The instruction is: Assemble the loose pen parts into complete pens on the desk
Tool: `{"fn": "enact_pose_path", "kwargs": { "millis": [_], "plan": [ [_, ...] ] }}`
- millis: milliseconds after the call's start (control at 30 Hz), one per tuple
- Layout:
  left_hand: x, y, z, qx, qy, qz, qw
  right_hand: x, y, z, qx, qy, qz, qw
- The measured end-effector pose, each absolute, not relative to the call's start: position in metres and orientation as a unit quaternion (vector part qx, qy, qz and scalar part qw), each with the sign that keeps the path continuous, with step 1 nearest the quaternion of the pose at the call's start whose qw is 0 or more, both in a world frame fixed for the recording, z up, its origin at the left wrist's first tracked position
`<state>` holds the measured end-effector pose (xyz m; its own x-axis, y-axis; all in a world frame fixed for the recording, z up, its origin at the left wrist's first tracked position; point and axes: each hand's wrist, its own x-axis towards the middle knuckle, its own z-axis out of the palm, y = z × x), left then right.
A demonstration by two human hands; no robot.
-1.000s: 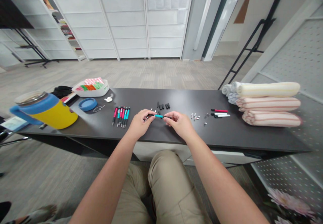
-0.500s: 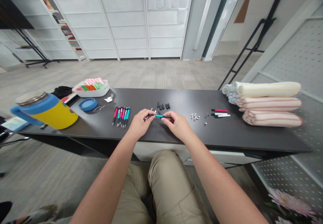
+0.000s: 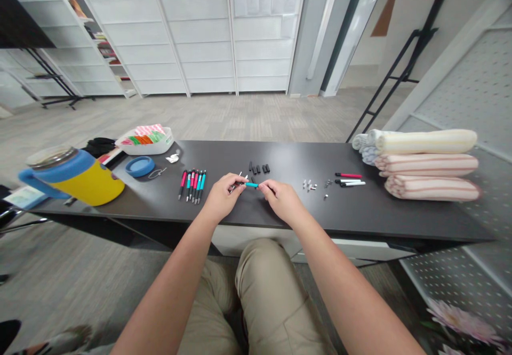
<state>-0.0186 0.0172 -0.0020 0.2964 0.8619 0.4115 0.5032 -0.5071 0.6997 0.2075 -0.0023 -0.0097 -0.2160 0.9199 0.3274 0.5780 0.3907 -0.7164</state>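
A teal pen barrel (image 3: 252,185) is held level above the desk between my two hands. My left hand (image 3: 224,195) pinches its left end, and my right hand (image 3: 280,198) pinches the right end. Thin metallic pieces show by my left fingers, partly covered. Just beyond my hands lie several short black grips (image 3: 259,169). Left of my left hand, several red and teal pens (image 3: 192,185) lie side by side. Small silvery parts (image 3: 309,185) are scattered right of my right hand. Farther right lie a red pen barrel (image 3: 348,175) and white ones (image 3: 352,183) with black ends.
Rolled towels (image 3: 430,163) are stacked at the desk's right end. On the left stand a yellow and blue jug (image 3: 88,182), a blue lid (image 3: 140,166) and a white basket (image 3: 164,143) of colourful packets. White earbuds (image 3: 173,158) lie near the lid.
My right fingers have shifted on the pen barrel; the dark section seen beside them earlier no longer shows. My left hand stays almost where it was.
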Motion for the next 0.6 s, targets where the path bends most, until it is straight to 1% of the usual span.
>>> {"fn": "enact_pose_path", "kwargs": {
  "millis": [200, 600],
  "plan": [
    [-0.0187, 0.0166, 0.0, 0.773, 0.442, 0.394, 0.227, 0.2076, -0.0039, -0.01, -0.491, -0.734, 0.238, 0.405],
    [-0.0178, 0.0167, 0.0006, 0.783, 0.429, 0.388, 0.227, 0.2071, -0.0038, -0.0059, -0.508, -0.741, 0.232, 0.372]
  ]
}}
